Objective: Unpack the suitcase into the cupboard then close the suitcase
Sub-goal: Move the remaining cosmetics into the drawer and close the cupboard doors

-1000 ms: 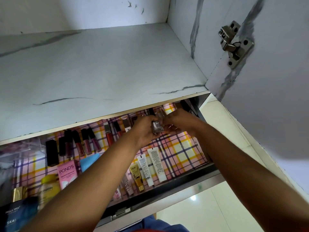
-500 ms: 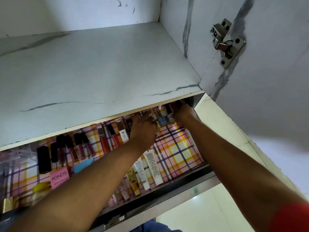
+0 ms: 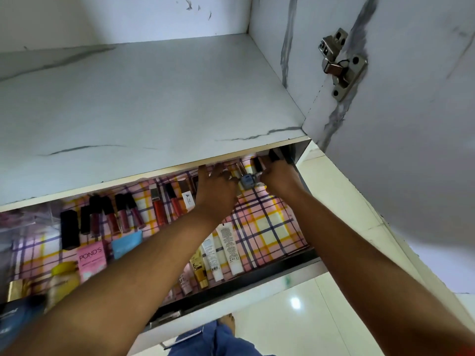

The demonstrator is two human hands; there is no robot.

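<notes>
Drawer (image 3: 262,272): pulled out under cupboard shelf (image 3: 144,104), plaid liner
Left hand (image 3: 216,191): far right corner, fingers curled, grip unclear
Right hand (image 3: 279,174): fingers on small blue bottle (image 3: 247,181), grip unclear
Lip glosses (image 3: 123,214): along far edge

hands (image 3: 244,181) now deeper under shelf (image 3: 154,111)

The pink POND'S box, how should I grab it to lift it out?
Pinch the pink POND'S box across its two long side edges, coming straight down from above. It lies flat, label up, on the checked drawer liner, with a yellow-capped bottle close beside it.
</notes>
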